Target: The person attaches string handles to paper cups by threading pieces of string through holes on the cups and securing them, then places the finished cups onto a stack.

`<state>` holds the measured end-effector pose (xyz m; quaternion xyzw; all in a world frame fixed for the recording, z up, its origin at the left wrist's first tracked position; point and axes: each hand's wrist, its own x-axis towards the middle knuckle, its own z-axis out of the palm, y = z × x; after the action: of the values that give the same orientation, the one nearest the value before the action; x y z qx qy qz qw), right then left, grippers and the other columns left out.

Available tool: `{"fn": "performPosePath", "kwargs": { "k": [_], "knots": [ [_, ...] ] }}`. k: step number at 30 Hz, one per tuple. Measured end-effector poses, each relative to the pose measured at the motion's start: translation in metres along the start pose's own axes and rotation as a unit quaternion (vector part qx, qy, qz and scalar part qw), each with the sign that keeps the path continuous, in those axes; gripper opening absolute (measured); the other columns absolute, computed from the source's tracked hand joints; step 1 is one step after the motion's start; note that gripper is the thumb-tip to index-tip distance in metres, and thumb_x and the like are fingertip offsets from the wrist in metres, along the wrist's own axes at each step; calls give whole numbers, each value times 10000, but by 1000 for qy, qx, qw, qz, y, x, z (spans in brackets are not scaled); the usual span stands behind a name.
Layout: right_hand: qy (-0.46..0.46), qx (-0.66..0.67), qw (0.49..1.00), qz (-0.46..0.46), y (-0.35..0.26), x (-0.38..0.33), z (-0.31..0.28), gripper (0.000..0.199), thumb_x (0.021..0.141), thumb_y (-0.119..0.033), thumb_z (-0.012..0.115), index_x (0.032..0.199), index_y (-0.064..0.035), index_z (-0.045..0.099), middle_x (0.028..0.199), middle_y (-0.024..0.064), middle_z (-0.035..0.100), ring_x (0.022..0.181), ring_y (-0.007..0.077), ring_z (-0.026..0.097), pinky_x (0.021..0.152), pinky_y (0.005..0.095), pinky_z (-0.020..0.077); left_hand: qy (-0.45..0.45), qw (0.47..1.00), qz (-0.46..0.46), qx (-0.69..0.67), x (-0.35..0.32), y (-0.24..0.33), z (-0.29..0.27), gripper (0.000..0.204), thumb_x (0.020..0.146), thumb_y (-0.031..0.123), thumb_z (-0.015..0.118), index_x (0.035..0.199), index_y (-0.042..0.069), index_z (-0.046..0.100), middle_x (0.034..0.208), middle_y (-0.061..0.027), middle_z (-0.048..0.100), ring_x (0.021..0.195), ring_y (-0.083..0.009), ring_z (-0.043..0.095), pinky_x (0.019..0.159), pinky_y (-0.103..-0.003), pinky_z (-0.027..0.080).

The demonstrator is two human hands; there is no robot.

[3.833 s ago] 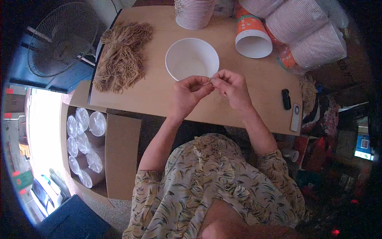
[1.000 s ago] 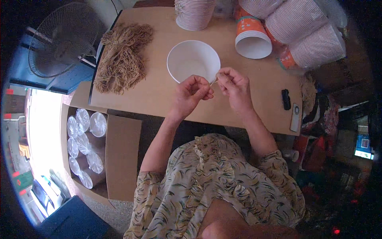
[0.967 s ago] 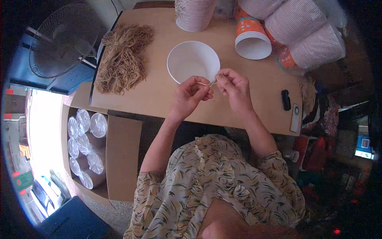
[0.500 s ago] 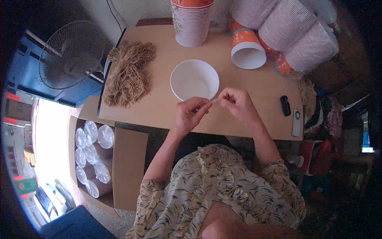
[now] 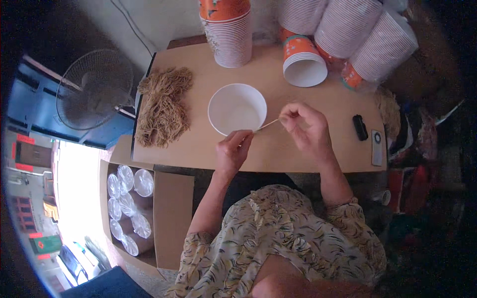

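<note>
- One strand [image 5: 268, 124], stretched straight between the hands, beside the bowl [image 5: 237, 107] at its near-right rim!
- Wider gap now: the right hand [image 5: 310, 133] has pulled away from the left hand [image 5: 232, 153], baring more strand.
- Left fingers closed on it; right thumb and forefinger seem to pinch the far end.
- So it looks drawn taut, judging by that straight line.
- Fibre bundle [image 5: 164, 108] lies left of the bowl, neither hand touching.

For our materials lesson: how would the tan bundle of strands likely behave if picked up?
The bundle would probably droop, since its thin strands bend and curl. It is likely light for its size, being loosely heaped. Strands might snag on each other, as they look tangled.
</note>
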<state>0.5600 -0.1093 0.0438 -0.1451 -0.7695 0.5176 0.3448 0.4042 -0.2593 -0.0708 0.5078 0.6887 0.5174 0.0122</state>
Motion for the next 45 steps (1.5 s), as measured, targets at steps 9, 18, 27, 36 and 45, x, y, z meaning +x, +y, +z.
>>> {"fn": "performPosePath", "kwargs": {
  "k": [9,18,27,36,45],
  "knots": [
    [-176,547,809,-126,-93,-5,-42,84,906,-92,638,887,-13,613,999,197,674,872,351,670,833,471,556,-4,998,3,59,18,-2,-57,471,746,65,837,1187,53,669,1348,-164,603,741,-209,741,642,-323,605],
    [-69,546,826,-124,-110,4,-8,83,899,-93,660,903,-52,588,968,153,644,812,291,635,773,416,550,-171,934,-98,298,36,-13,-77,154,898,223,675,1011,120,694,1044,-81,694,871,-347,693,715,-461,563],
    [25,521,849,-84,-127,-66,-41,121,893,-95,682,919,-91,564,936,109,614,752,232,601,713,361,543,-42,990,95,93,12,-2,-9,160,880,17,663,1030,68,681,1046,-125,700,891,-328,706,714,-415,588],
    [170,411,894,-61,-154,-52,-26,174,886,-97,704,935,-130,540,904,65,584,692,173,566,654,305,537,-166,939,205,223,14,-37,86,310,900,55,565,1200,-5,612,1177,-179,653,869,-346,705,659,-405,597],
    [281,353,892,-32,-194,-129,-37,233,880,-98,726,951,-169,516,872,20,555,632,113,532,594,250,532,-354,815,226,399,43,-57,138,210,946,183,516,1034,-2,558,960,-214,674,853,-378,686,663,-488,576]
  ]
}}
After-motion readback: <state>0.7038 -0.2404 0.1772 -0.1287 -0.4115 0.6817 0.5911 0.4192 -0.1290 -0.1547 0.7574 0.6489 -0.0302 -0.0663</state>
